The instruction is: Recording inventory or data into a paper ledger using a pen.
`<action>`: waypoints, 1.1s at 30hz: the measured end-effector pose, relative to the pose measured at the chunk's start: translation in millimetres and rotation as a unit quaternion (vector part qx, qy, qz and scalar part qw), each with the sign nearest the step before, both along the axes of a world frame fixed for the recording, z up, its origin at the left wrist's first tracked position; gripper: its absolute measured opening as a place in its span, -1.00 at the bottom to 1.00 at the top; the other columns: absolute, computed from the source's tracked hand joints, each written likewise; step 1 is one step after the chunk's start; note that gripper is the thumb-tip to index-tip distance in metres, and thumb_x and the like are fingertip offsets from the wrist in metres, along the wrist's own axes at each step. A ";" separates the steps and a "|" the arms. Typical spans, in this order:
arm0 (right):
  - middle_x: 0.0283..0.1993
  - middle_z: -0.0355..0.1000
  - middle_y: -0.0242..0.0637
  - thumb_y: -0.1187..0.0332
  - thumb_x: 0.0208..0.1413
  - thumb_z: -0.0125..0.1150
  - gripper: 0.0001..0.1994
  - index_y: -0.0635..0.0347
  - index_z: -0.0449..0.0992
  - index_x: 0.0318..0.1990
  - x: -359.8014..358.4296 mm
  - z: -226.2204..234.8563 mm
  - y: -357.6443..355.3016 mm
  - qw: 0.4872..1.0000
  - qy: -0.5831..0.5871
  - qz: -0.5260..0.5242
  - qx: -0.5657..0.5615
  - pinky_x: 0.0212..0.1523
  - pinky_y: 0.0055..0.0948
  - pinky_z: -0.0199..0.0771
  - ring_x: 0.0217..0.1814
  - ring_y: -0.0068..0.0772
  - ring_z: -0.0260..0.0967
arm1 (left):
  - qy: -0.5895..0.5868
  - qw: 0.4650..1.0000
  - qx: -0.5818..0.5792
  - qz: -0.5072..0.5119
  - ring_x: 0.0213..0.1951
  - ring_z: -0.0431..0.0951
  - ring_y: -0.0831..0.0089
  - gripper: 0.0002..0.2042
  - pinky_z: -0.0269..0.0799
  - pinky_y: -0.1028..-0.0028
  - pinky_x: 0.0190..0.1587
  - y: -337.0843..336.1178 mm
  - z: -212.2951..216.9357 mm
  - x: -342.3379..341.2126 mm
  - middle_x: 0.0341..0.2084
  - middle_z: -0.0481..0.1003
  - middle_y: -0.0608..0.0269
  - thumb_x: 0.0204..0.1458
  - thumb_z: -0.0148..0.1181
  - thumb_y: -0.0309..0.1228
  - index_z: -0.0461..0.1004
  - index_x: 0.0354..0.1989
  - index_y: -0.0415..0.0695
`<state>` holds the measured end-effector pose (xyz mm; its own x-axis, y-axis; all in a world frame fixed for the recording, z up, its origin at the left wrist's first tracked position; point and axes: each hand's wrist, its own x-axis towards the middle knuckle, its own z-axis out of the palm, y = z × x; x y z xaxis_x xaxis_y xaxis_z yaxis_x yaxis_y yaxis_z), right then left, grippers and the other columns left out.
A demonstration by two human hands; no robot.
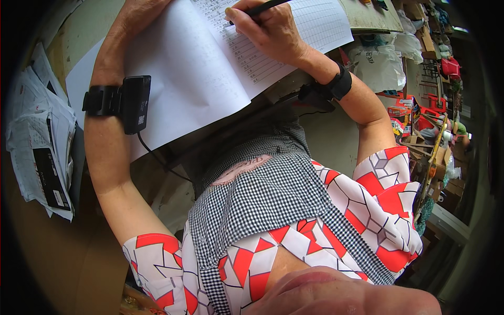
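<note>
Several sheets [184, 68] on table [374, 17], boxes [400, 112] rightward; right fingers [245, 23] around pen [266, 7], left hand's [143, 10] unclear.

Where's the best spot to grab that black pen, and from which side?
Grip the black pen by its exposed upper barrel, probably from the picture's upper right: the right hand partly covers its lower portion, while the slim shaft slants out beyond.

View: head, left fisheye | Place: we look from head height | Facing: downward, past the wearer's face [362, 299] and apron [262, 199], toward left hand [149, 5] and right hand [273, 32] at upper edge | Nearness: face very close, hands farther
</note>
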<state>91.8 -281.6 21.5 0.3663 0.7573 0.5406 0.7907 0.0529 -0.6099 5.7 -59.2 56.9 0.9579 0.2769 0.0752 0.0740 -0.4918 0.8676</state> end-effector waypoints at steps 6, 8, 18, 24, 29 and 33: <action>-0.66 0.31 -0.29 0.49 0.13 0.13 -0.91 0.33 0.49 -0.38 1.2 1.1 -2.0 1.000 0.001 0.007 0.009 -0.61 -0.45 0.21 -0.65 -0.49 0.22 | 0.000 1.000 0.002 -0.006 -0.23 0.53 0.44 -0.72 0.44 0.49 -0.11 0.1 -0.3 2.9 -0.29 0.58 0.16 0.07 0.07 -0.38 0.55 -0.14 -0.30; -0.66 0.32 -0.29 0.50 0.13 0.13 -0.91 0.33 0.49 -0.38 1.3 1.0 -2.9 1.000 0.006 0.003 0.009 -0.61 -0.46 0.21 -0.65 -0.50 0.22 | 0.004 1.000 0.000 -0.004 -0.23 0.53 0.44 -0.72 0.44 0.49 -0.10 -1.1 0.8 3.4 -0.29 0.58 0.15 0.07 0.07 -0.38 0.55 -0.14 -0.30; -0.66 0.30 -0.27 0.48 0.13 0.13 -0.90 0.33 0.48 -0.39 -2.2 3.7 1.8 1.000 0.003 0.003 -0.008 -0.61 -0.44 0.21 -0.65 -0.49 0.21 | -0.004 1.000 0.023 0.008 -0.22 0.53 0.43 -0.71 0.43 0.48 -0.08 2.9 1.5 -5.4 -0.27 0.58 0.15 0.06 0.07 -0.38 0.55 -0.14 -0.30; -0.68 0.28 -0.28 0.48 0.13 0.13 -0.89 0.33 0.47 -0.41 5.9 -5.0 -11.4 0.999 -0.003 -0.046 -0.012 -0.63 -0.44 0.19 -0.67 -0.49 0.18 | -0.012 0.999 0.020 -0.028 -0.21 0.54 0.42 -0.72 0.43 0.46 -0.07 -15.9 2.3 13.6 -0.27 0.58 0.15 0.07 0.08 -0.37 0.55 -0.13 -0.28; -0.70 0.26 -0.30 0.48 0.13 0.13 -0.88 0.32 0.46 -0.42 -0.9 1.8 1.7 1.000 -0.016 -0.005 0.004 -0.64 -0.44 0.16 -0.68 -0.52 0.15 | -0.003 0.999 0.034 0.013 -0.20 0.54 0.41 -0.71 0.43 0.45 -0.06 -11.4 17.4 -13.6 -0.26 0.58 0.14 0.07 0.08 -0.37 0.55 -0.13 -0.28; -0.70 0.24 -0.32 0.47 0.13 0.13 -0.88 0.31 0.45 -0.42 0.1 -1.5 1.5 1.000 -0.018 -0.010 -0.010 -0.65 -0.45 0.15 -0.69 -0.53 0.13 | -0.013 0.999 0.033 0.013 -0.20 0.54 0.41 -0.71 0.43 0.45 -0.06 -10.1 12.8 -12.9 -0.26 0.58 0.13 0.06 0.08 -0.37 0.55 -0.13 -0.30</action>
<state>91.9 -280.2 20.0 0.3619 0.7606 0.5390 0.8132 0.0251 -0.5815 -7.3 -69.3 69.7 0.9481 0.2948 0.1192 0.0651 -0.5468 0.8347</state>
